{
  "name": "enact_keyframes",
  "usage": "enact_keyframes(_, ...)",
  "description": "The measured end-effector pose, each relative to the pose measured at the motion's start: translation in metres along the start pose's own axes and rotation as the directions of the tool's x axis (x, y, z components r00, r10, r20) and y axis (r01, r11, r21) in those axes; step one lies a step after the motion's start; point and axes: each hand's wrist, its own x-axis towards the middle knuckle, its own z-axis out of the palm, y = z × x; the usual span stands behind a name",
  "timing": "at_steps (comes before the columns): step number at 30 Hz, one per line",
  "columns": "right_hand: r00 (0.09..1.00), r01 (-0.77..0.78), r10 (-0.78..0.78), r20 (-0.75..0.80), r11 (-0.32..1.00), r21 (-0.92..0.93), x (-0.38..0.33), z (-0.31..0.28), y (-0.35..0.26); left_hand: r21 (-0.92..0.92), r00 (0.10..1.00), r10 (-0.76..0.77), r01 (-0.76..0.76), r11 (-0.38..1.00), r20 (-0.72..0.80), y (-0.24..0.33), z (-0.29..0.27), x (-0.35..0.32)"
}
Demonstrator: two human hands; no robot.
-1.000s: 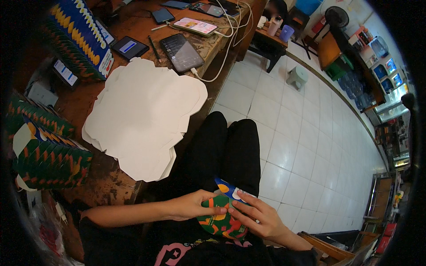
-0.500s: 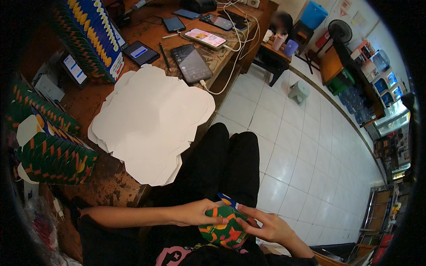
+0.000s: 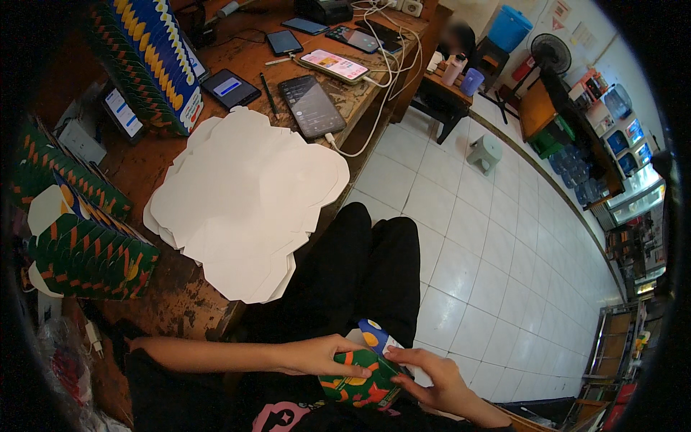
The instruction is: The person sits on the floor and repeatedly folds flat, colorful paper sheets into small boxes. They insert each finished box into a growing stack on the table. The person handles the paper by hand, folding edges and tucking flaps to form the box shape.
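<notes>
At the far left, on the worn brown wooden table (image 3: 180,302), there are stacks of folded green cardboard boxes with orange and yellow pattern (image 3: 86,255), standing in rows one behind the other. Behind them, more to the top, a row of blue cardboard boxes with yellow zigzag edges (image 3: 155,61) leans near a small dark phone with a lit blue screen (image 3: 230,88). In the middle of the table lies a pile of flat white die-cut cardboard sheets (image 3: 245,198), and its lower edge hangs a little over the table edge. Above the pile a large black smartphone (image 3: 312,106) rests with a white cable (image 3: 360,147) plugged in it, and a phone with a pink screen (image 3: 335,65) lies just behind. Lower in the picture, the person sits with black trousers (image 3: 367,273) beside the table. The left hand (image 3: 320,356) comes from the left and grips the small green carton with orange, yellow and blue print (image 3: 360,378), with its fingers pressed on the top side. The carton is over the lap, close to the body, partly folded, and a blue and white flap stands up from it. The right hand (image 3: 432,374) holds the carton from the other side, its fingertips pinching at that flap, so both hands are closed on the same carton. To the right is a white tiled floor (image 3: 497,252), with a small grey plastic stool (image 3: 486,153) further away.
</notes>
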Motion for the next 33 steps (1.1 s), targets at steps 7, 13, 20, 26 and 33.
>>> enact_keyframes(7, 0.987, -0.095, 0.062, 0.145, 0.968, 0.232, 0.018, -0.015, -0.005, 0.209, 0.994, 0.105, -0.104, 0.972, 0.006, 0.009, 0.004, -0.006)
enact_keyframes(13, 0.974, 0.142, -0.134, 0.183, 0.989, -0.032, 0.017, -0.016, -0.011, -0.032, 0.996, 0.021, -0.024, 0.999, -0.082, 0.014, -0.003, -0.007)
enact_keyframes(20, 0.922, 0.378, -0.342, 0.182, 0.899, -0.222, 0.015, -0.016, 0.003, -0.171, 0.998, -0.050, 0.044, 0.984, -0.028, 0.009, -0.007, -0.004)
enact_keyframes(26, 0.888, 0.449, -0.316, 0.333, 0.752, -0.483, 0.010, -0.018, 0.004, -0.144, 0.999, -0.045, 0.041, 0.989, -0.023, 0.005, -0.007, -0.001)
enact_keyframes(33, 0.933, 0.337, -0.280, 0.225, 0.898, -0.283, 0.005, -0.006, 0.008, -0.216, 0.991, -0.134, 0.127, 0.968, -0.020, 0.002, -0.005, -0.001)
